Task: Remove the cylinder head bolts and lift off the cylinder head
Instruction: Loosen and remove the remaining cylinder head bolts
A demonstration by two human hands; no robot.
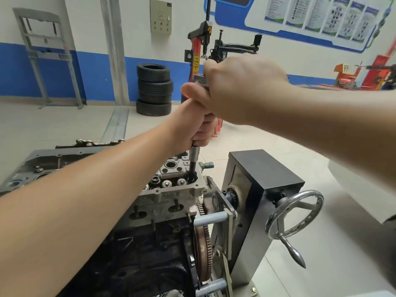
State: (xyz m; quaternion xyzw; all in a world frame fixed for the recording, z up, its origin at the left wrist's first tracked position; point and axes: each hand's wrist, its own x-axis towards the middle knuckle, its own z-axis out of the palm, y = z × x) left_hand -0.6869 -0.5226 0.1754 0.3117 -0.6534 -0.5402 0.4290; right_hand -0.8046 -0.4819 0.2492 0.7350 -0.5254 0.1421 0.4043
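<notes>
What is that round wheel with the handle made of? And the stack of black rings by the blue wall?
The handwheel looks like polished metal, probably steel or chrome-plated: it is silvery and shows bright reflections, as does its handle. The stacked tyres look like matte black rubber: dull, dark, with grooved tread on their sides.

White wall with blue band [96,69], pale tiled floor [64,123], stacked tyres [154,90], wall posters [321,16], red tyre changer [198,52]

Both hands [216,97] around socket wrench [194,159]
</notes>
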